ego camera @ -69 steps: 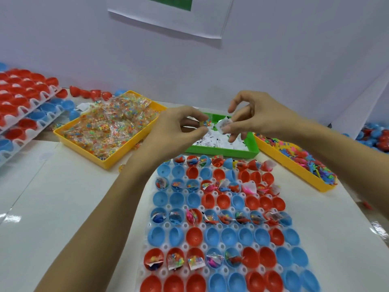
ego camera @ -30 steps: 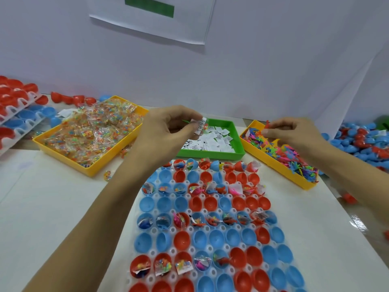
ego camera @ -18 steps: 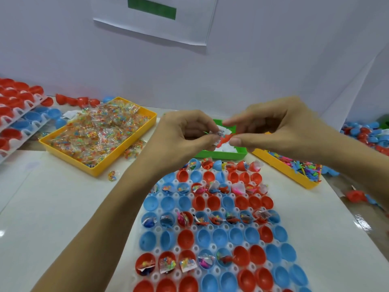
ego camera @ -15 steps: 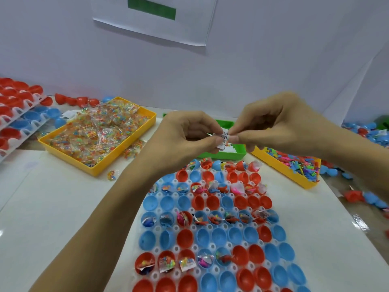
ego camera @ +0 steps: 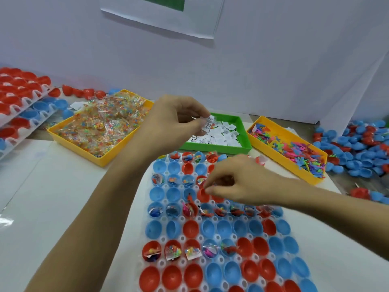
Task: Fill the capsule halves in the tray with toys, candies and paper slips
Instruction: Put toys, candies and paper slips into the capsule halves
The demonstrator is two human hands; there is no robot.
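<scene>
The left hand [ego camera: 168,125] is held up above the far end of the tray [ego camera: 212,239]. Its grip is tight: the thumb and curled fingers pinch a small white paper slip [ego camera: 208,123] with tiny black print. The slip sticks out to the right of the fingertips, in front of the green bin [ego camera: 212,146].

The right hand [ego camera: 237,184] is low over the tray, in about the third row of cups from the far end. Its fingers are bunched and curled, with the tips pointing down at a red capsule half [ego camera: 202,195]. Something small may be in that grip, but it is too hidden to tell. A little red toy [ego camera: 190,200] lies just left of that cup.

The tray holds many red and blue capsule halves. Some rows have toys, candy bags and slips in them, and other rows are bare cups.

Past the tray, the green bin holds more paper slips. To its left is a yellow bin [ego camera: 101,159] full of candy bags [ego camera: 105,125]. To its right is another yellow bin [ego camera: 288,165] with small bright toys [ego camera: 299,150].

The white worktop [ego camera: 59,197] has open room on the left of the tray and some on the near right. At the far left edge sit stacked trays of capsule halves [ego camera: 19,95]. At the far right edge lies a loose pile of blue and red halves [ego camera: 357,148].
</scene>
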